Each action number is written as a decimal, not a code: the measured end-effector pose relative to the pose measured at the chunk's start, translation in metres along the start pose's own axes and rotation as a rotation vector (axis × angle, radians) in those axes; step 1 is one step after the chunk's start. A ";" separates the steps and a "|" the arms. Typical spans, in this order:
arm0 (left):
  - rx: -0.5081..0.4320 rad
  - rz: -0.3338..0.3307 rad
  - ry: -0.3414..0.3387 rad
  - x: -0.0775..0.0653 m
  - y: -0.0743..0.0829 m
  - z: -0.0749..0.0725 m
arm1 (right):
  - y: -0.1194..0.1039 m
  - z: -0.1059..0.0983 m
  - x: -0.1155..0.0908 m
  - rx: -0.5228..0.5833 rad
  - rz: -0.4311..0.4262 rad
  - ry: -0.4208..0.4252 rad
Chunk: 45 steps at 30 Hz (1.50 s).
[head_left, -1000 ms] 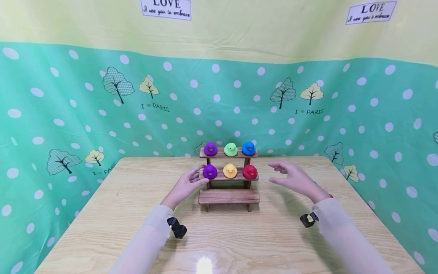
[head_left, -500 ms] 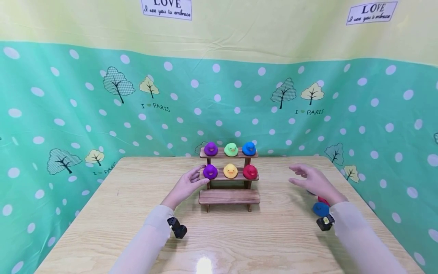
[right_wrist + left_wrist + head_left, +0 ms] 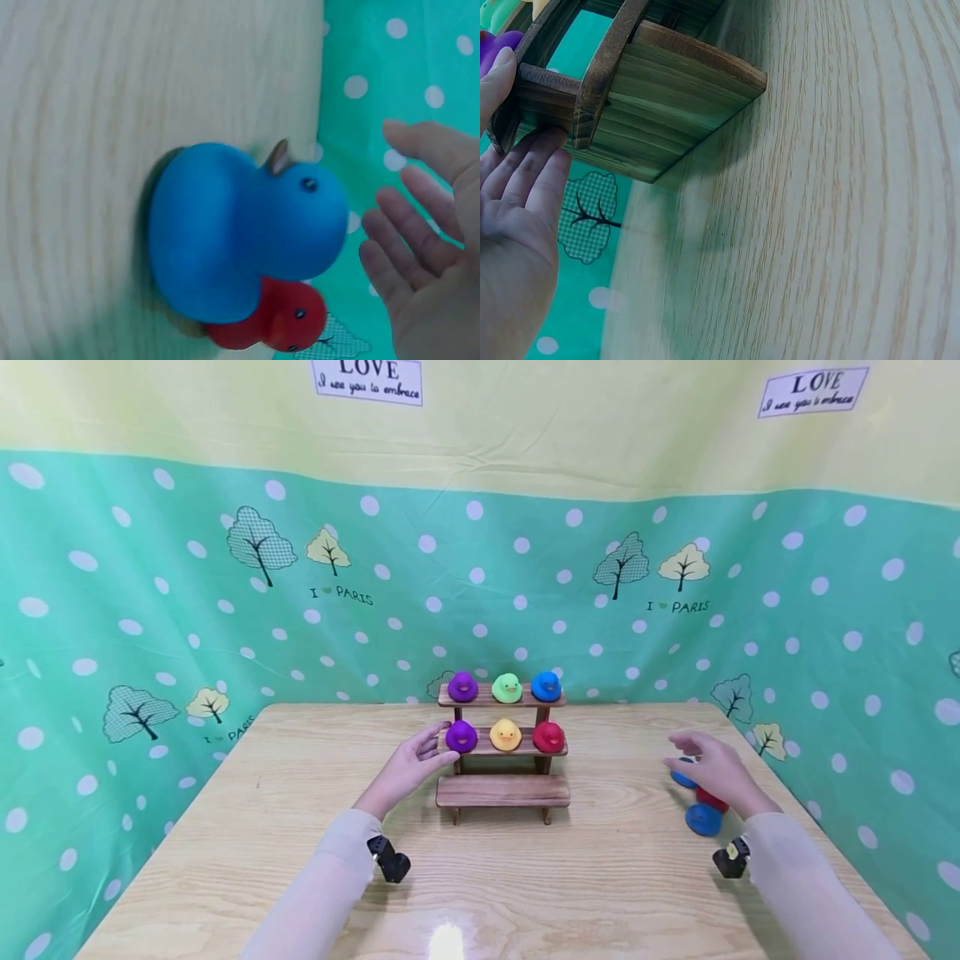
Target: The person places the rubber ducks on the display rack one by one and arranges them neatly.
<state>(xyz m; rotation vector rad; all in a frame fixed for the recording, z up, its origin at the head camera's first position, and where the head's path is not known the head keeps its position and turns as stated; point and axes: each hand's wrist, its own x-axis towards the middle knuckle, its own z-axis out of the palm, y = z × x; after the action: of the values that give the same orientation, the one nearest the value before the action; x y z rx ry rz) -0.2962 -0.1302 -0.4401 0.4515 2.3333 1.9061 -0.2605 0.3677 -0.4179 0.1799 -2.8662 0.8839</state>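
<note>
A three-tier wooden display stand (image 3: 502, 791) stands on the table. My left hand (image 3: 408, 768) is at the left end of its middle shelf, thumb in front and fingers behind, beside a purple rubber duck (image 3: 461, 737). In the left wrist view the fingers (image 3: 544, 169) lie against the stand's side. Over at the right, my right hand (image 3: 716, 768) hovers with loosely bent fingers, nothing in it. Below it are a blue rubber duck (image 3: 703, 819), a red rubber duck (image 3: 712, 800) and another blue duck (image 3: 683, 774), partly hidden by the hand.
A yellow duck (image 3: 506, 736) and a red duck (image 3: 549, 737) share the middle shelf. On the top shelf sit a purple duck (image 3: 462, 687), a green duck (image 3: 507, 688) and a blue duck (image 3: 546, 687). A dotted curtain (image 3: 405, 585) hangs behind the wooden table (image 3: 300, 802).
My right hand has moved rightward, away from the stand to above the loose ducks, which have come into view more fully. The left hand has stayed at the stand.
</note>
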 end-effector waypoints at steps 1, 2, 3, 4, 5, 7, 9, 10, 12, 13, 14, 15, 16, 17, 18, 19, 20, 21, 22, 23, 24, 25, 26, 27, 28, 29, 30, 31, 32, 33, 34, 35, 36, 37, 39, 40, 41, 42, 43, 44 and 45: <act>-0.004 -0.001 -0.002 0.000 0.000 0.000 | 0.003 0.000 0.000 -0.009 0.018 0.004; -0.005 -0.002 -0.004 0.000 0.000 0.000 | 0.005 0.001 -0.001 -0.014 0.036 0.006; -0.006 -0.002 -0.004 0.000 0.000 0.000 | 0.007 0.001 -0.001 -0.015 0.054 0.010; -0.006 -0.004 -0.004 0.000 0.000 0.000 | 0.009 0.002 -0.001 -0.016 0.069 0.012; -0.007 -0.002 -0.005 0.000 0.000 0.000 | 0.010 0.002 -0.001 -0.014 0.084 0.012; -0.005 0.000 -0.007 0.000 -0.001 0.001 | 0.013 0.003 -0.002 -0.008 0.108 0.011; -0.002 0.000 -0.005 -0.001 0.000 0.001 | 0.015 0.003 -0.003 -0.006 0.133 0.004; -0.001 0.001 -0.006 -0.001 0.000 0.001 | 0.016 0.004 -0.003 -0.010 0.142 -0.001; 0.003 0.002 -0.005 -0.001 0.001 0.001 | 0.018 0.004 -0.004 -0.019 0.165 -0.013; 0.005 0.001 -0.004 -0.001 0.001 0.001 | 0.019 0.005 -0.003 -0.024 0.177 -0.018; 0.005 -0.001 -0.004 -0.001 0.001 0.001 | 0.020 0.005 -0.003 -0.027 0.192 -0.025; 0.005 -0.001 -0.004 -0.001 0.000 0.001 | 0.021 0.005 -0.003 -0.031 0.205 -0.032; 0.008 0.000 -0.003 -0.001 0.000 0.001 | 0.022 0.006 -0.003 -0.031 0.218 -0.039; 0.009 0.000 -0.002 -0.001 0.000 0.001 | 0.023 0.006 -0.003 -0.030 0.230 -0.044; 0.009 0.000 -0.004 -0.001 0.001 0.001 | 0.024 0.007 -0.003 -0.030 0.240 -0.048; 0.009 0.000 -0.004 -0.001 0.001 0.001 | 0.025 0.007 -0.003 -0.030 0.249 -0.050; 0.008 -0.002 -0.004 -0.001 0.001 0.001 | 0.025 0.007 -0.002 -0.031 0.254 -0.050; 0.007 -0.002 -0.004 -0.001 0.001 0.001 | 0.026 0.008 -0.002 -0.033 0.258 -0.051; 0.006 -0.003 -0.005 -0.001 0.001 0.001 | 0.027 0.008 -0.002 -0.032 0.264 -0.052; 0.006 -0.003 -0.006 -0.001 0.001 0.001 | 0.028 0.008 -0.002 -0.034 0.269 -0.052; 0.006 -0.004 -0.005 -0.001 0.001 0.001 | 0.028 0.008 -0.002 -0.036 0.273 -0.055; 0.007 -0.004 -0.003 -0.001 0.001 0.001 | 0.029 0.008 -0.002 -0.035 0.277 -0.059; 0.007 -0.005 -0.001 -0.001 0.001 0.002 | 0.029 0.008 -0.002 -0.030 0.281 -0.066; 0.009 -0.001 -0.002 -0.001 0.001 0.001 | 0.030 0.008 -0.002 -0.023 0.284 -0.074; 0.010 -0.001 -0.001 -0.001 0.001 0.002 | 0.029 0.007 -0.002 -0.017 0.284 -0.079; 0.011 -0.001 -0.001 -0.001 0.001 0.002 | 0.029 0.007 -0.002 -0.017 0.281 -0.083; 0.011 -0.003 0.000 -0.002 0.002 0.002 | 0.029 0.007 -0.001 -0.015 0.280 -0.087; 0.012 -0.004 -0.001 -0.002 0.002 0.002 | 0.029 0.007 -0.001 -0.013 0.276 -0.091; 0.012 -0.005 -0.002 -0.002 0.003 0.002 | 0.029 0.008 0.000 -0.015 0.272 -0.091; 0.013 -0.006 -0.002 -0.002 0.003 0.002 | 0.029 0.008 0.000 -0.020 0.268 -0.089; 0.014 -0.009 0.001 -0.003 0.003 0.002 | 0.029 0.009 0.001 -0.028 0.263 -0.086; 0.015 -0.011 0.003 -0.003 0.004 0.002 | 0.029 0.009 0.002 -0.035 0.262 -0.085; 0.016 -0.012 0.004 -0.003 0.004 0.002 | 0.029 0.010 0.002 -0.037 0.262 -0.083; 0.018 -0.013 0.006 -0.003 0.004 0.002 | 0.030 0.010 0.003 -0.039 0.262 -0.081; 0.025 -0.013 0.009 -0.003 0.004 0.002 | 0.030 0.011 0.004 -0.035 0.263 -0.078; 0.028 -0.011 0.010 -0.003 0.003 0.002 | 0.030 0.011 0.004 -0.033 0.263 -0.078; 0.028 -0.013 0.010 -0.002 0.003 0.002 | 0.030 0.012 0.004 -0.032 0.264 -0.077; 0.030 -0.012 0.012 -0.002 0.003 0.002 | 0.030 0.012 0.004 -0.033 0.262 -0.076; 0.031 -0.013 0.013 -0.002 0.003 0.002 | 0.030 0.012 0.004 -0.035 0.260 -0.075; 0.034 -0.012 0.013 -0.002 0.002 0.002 | 0.029 0.012 0.004 -0.039 0.257 -0.075; 0.035 -0.012 0.013 -0.002 0.002 0.002 | 0.029 0.012 0.004 -0.044 0.257 -0.076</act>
<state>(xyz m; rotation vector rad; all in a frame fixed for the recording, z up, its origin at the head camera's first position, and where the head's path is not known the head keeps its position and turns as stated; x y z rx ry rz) -0.2938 -0.1283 -0.4385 0.4278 2.3757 1.8712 -0.2695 0.3846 -0.4427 -0.1668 -3.0233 0.8708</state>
